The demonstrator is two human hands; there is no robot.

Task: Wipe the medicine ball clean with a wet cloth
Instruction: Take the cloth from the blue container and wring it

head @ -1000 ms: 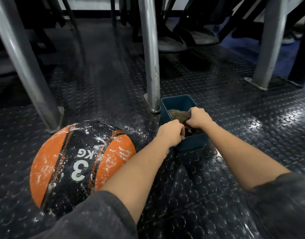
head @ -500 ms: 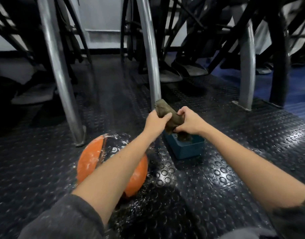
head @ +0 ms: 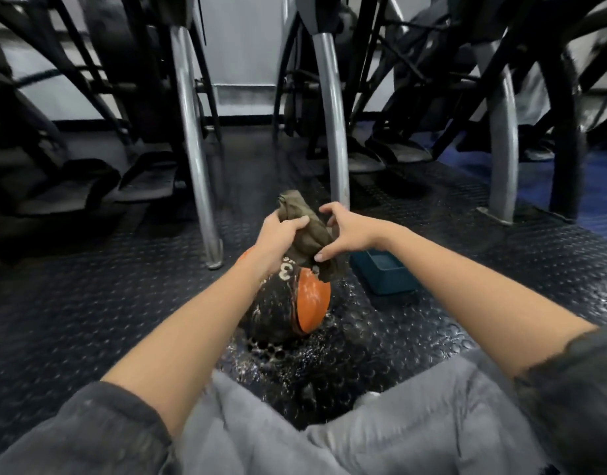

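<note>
The medicine ball point(head: 290, 305), black and orange with a white "3", lies on the wet studded floor in front of my knees. White dusty smears show on its orange panel. Above it hangs a twisted olive-brown cloth point(head: 307, 234). My left hand point(head: 278, 234) grips the cloth's upper part. My right hand point(head: 350, 231) curls loosely round its lower part, thumb underneath and fingers arched over it. The cloth's tail dangles down to the top of the ball. My left forearm hides the ball's left side.
A small blue tub point(head: 386, 274) stands on the floor just right of the ball. Steel machine legs point(head: 196, 173) point(head: 334, 138) point(head: 501, 156) rise close behind, with black foot pedals point(head: 148, 181) at the left. Water glistens on the rubber floor point(head: 346, 358) near my grey trousers.
Both hands lifted the cloth out of the blue tub and carried it left, over the ball. My right hand's grip has loosened. The view has tilted up and back.
</note>
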